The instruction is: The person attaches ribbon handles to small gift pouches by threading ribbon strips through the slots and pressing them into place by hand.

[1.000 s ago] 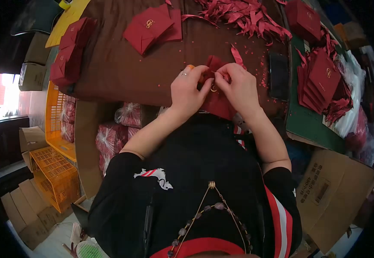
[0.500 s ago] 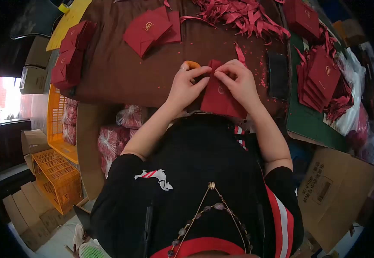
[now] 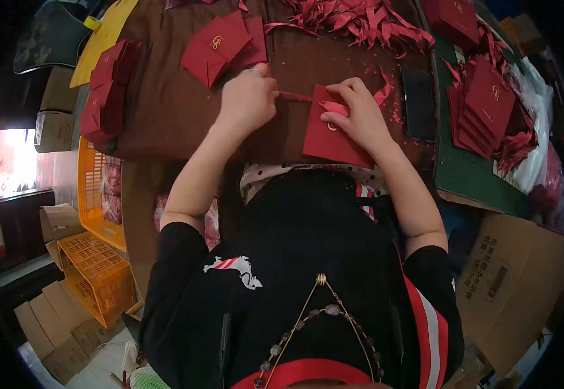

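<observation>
A dark red paper packet (image 3: 333, 148) with a gold emblem lies on the brown cloth near its front edge, directly before me. A narrow red ribbon (image 3: 295, 96) runs taut from its upper part out to the left. My left hand (image 3: 248, 102) is closed around that ribbon's end, close to a fanned stack of red packets (image 3: 220, 44). On the packet's top part, my right hand (image 3: 359, 113) pinches with thumb and fingers where the ribbon crosses. A loose ribbon tail (image 3: 384, 87) shows just beyond its fingers. The fingers partly cover the emblem.
A heap of red ribbons (image 3: 359, 23) lies at the back. A black phone (image 3: 418, 105) rests at right among red scraps. More packets (image 3: 486, 107) are stacked on the green board (image 3: 463, 185). Folded red packets (image 3: 103, 97) stand at left; orange crates (image 3: 97, 272) sit below.
My left hand has moved left, away from the packet, drawing the ribbon out straight. My right hand stays at the packet, slightly shifted.
</observation>
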Demonstrator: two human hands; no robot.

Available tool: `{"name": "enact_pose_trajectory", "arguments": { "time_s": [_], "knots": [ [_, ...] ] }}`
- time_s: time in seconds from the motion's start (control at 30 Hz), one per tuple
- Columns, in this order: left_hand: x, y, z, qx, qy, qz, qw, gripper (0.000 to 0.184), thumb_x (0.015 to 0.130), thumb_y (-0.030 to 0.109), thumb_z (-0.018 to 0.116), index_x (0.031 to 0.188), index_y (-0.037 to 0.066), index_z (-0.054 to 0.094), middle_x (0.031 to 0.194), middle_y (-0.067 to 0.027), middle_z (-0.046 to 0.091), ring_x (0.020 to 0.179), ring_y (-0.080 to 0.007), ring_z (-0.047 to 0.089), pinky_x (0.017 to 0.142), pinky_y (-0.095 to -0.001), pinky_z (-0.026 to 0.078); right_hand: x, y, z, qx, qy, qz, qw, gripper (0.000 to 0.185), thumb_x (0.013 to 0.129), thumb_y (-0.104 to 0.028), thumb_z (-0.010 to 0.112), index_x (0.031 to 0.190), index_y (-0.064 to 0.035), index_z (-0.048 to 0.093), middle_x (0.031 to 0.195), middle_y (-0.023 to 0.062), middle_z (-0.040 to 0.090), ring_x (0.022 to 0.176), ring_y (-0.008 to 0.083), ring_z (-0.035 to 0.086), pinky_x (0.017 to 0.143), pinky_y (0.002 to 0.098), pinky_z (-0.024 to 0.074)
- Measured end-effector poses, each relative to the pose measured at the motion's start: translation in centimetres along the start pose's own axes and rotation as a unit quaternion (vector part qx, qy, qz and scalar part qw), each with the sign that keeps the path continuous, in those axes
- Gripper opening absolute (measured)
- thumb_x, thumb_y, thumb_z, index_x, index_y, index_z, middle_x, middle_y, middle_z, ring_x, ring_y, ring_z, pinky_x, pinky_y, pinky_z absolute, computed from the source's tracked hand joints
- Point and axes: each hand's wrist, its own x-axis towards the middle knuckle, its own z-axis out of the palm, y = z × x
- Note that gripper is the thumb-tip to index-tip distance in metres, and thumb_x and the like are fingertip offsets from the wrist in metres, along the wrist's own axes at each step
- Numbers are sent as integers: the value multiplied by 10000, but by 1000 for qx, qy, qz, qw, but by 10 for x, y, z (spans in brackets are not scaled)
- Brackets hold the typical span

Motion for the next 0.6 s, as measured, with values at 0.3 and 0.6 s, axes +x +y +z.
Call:
{"name": "enact_pose_trajectory", "arguments": {
  "time_s": [0.3,0.6],
  "knots": [
    [-56,63,26,-115,111,-47,986,550,887,390,761,1324,106,586,1135,-204,555,970,-377,584,804,-434,514,-3,-9,-1,19,22,-13,999,536,769,-200,829,1242,-52,624,1202,144,541,1155,353,547,989,429,469],
    [-63,61,33,-107,40,-83,990,624,837,510,762,1316,138,616,1134,-211,556,1003,-396,587,815,-453,523,-13,8,-101,-243,143,144,949,240,904,-337,703,925,-98,726,877,82,671,863,302,664,740,428,526]
  ]
}}
